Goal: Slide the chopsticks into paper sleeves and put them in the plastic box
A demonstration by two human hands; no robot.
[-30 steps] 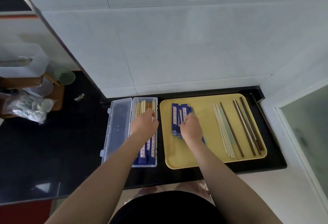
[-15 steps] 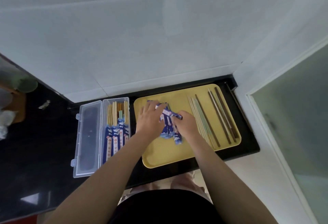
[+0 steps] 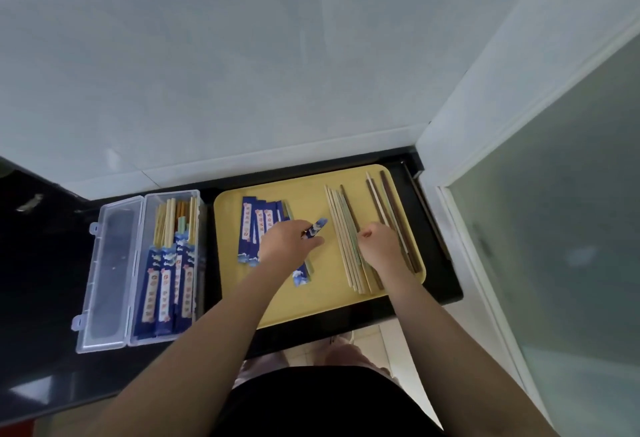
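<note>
Head view: a yellow tray point(image 3: 322, 301) lies on a black counter point(image 3: 52, 298) against a white tiled wall point(image 3: 242, 72), and everything else is placed from that tray.

The left hand point(image 3: 285, 246) is over the tray's middle and pinches one blue paper sleeve point(image 3: 315, 227) between thumb and fingers; the sleeve's free end points up and to the right, lifted off the tray. Just left of that hand, more blue sleeves point(image 3: 256, 225) lie fanned on the tray's left part, and one sleeve end point(image 3: 300, 276) shows below the hand, nearer the tray's front edge.

The right hand point(image 3: 379, 249) is over the tray's right part with its fingers curled down onto the loose chopsticks point(image 3: 343, 228). Whether it already grips one or only touches them cannot be told. The pale chopsticks lie in a bundle just left of this hand, running front to back; dark brown chopsticks point(image 3: 388, 201) lie to its right, near the tray's right rim.

Left of the tray, just beside it, stands a clear plastic box point(image 3: 136, 298) with its lid point(image 3: 104, 280) swung open to the left. Inside are sleeved chopsticks point(image 3: 169, 291), blue sleeves toward the front and bare ends toward the wall.

Right of the tray stands a frosted glass panel point(image 3: 554, 228) in a white frame.
</note>
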